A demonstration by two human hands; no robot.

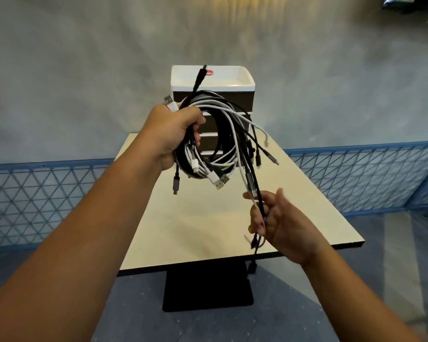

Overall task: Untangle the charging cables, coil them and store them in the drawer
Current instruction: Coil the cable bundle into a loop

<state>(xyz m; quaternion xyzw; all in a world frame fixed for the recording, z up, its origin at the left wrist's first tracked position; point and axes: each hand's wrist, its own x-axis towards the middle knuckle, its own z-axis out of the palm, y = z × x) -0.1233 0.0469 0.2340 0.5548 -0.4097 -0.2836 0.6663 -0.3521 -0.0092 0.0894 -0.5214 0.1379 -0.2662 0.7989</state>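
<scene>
You are at the untangling step: your left hand (173,134) grips the looped bundle of black and white charging cables (217,141) above the cream surface (208,218), your right hand (277,218) pinches trailing strands (several at once), so next isolate one.

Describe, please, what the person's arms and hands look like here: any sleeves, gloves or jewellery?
Both forearms are bare along all of their visible length, with no sleeves in view. The left hand and the right hand wear no gloves, and no watch, bracelet or ring shows on wrists or fingers.
</scene>
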